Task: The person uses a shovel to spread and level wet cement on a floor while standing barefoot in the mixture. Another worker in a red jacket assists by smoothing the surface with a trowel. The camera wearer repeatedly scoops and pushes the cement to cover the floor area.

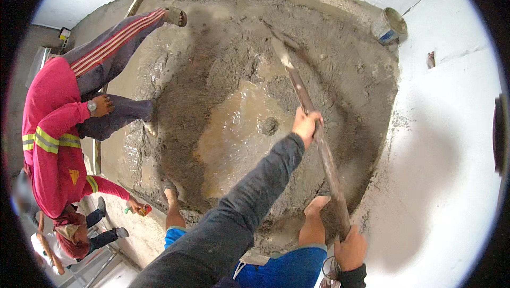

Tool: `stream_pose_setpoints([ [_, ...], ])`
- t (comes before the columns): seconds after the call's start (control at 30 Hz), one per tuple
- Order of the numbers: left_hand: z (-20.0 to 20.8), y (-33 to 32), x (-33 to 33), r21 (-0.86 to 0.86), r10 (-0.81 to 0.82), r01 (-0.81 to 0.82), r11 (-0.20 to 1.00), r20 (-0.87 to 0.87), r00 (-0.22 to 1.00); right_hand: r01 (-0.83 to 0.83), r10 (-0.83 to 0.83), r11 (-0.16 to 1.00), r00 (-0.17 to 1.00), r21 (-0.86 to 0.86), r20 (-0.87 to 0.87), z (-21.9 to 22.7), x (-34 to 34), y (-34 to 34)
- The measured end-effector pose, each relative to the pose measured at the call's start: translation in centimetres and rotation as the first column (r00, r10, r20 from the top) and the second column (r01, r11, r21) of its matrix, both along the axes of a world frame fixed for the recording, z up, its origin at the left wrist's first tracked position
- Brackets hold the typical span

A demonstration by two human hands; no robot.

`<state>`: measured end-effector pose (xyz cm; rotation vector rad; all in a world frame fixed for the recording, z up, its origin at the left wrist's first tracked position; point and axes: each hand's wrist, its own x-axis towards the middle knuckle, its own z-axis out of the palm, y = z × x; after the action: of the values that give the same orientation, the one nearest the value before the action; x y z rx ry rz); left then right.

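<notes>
Lower right of the frame: the right hand (350,248) clasps a long-handled tool (302,92) near its butt. Right of centre: the left hand (306,127) grips the same shaft farther up. The tool slants toward the upper centre, its far end in wet grey mortar (345,65) around a murky pool (234,128). Left: a co-worker (56,107) in red. Upper right: a bucket (389,25) beside the white wall (451,86).

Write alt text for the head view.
A person's left hand and right hand grip a long handle extending across wet grey mix around a muddy puddle. At left is a co-worker in red with reflective stripes; a bucket is near the white wall.
</notes>
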<state>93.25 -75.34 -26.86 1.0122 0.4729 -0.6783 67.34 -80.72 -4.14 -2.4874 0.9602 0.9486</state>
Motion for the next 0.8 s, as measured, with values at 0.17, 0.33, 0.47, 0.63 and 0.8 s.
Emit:
stream_pose_setpoints([
  [0.17,6.9,6.4,-6.9,-0.187,-0.058,0.022,0.982,-0.189,0.98,-0.003,-0.006,0.992,0.998,-0.125,-0.067,10.0,-5.9,7.3],
  [0.33,20.0,11.8,-15.4,-0.439,-0.244,0.063,0.896,-0.369,0.897,0.171,-0.205,0.927,0.976,-0.333,-0.07,22.6,-14.6,20.3],
  [0.47,26.2,19.1,-17.7,-0.465,-0.313,0.2,0.862,-0.178,0.933,0.389,-0.43,0.865,0.9,-0.316,-0.069,29.1,-14.9,31.8],
  [0.63,34.1,15.5,-21.0,-0.587,-0.478,0.334,0.737,-0.104,0.872,0.722,-0.793,0.428,0.589,0.544,-0.158,32.4,-21.2,28.3],
  [0.8,32.5,13.6,-24.5,-0.082,-0.79,0.813,0.577,0.198,0.58,0.382,-0.651,0.662,0.72,0.645,0.241,26.3,-27.6,14.7],
])
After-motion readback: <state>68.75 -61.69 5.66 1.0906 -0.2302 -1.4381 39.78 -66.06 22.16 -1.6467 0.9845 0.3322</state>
